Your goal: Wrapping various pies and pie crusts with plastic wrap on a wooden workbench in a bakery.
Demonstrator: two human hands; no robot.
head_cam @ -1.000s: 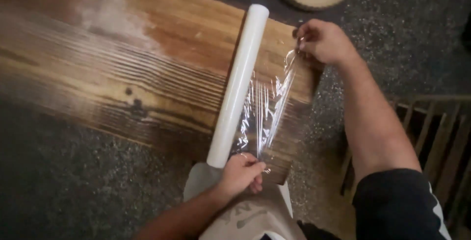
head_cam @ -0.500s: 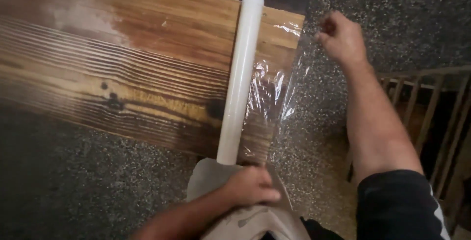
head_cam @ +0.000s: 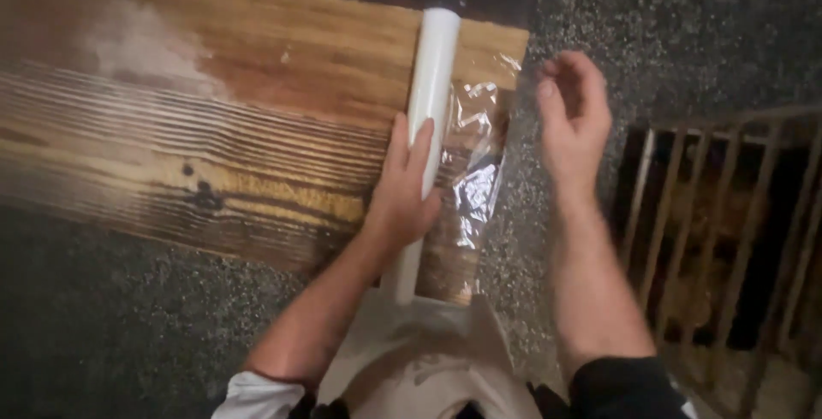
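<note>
Now left hand (head_cam: 401, 196) atop wrap roll (head_cam: 431, 94)

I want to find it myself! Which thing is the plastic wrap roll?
Look at the big wooden board on the speckled counter. Near its right end lies a long white roll under the left hand. Only it has crinkly clear film trailing off its side.
</note>
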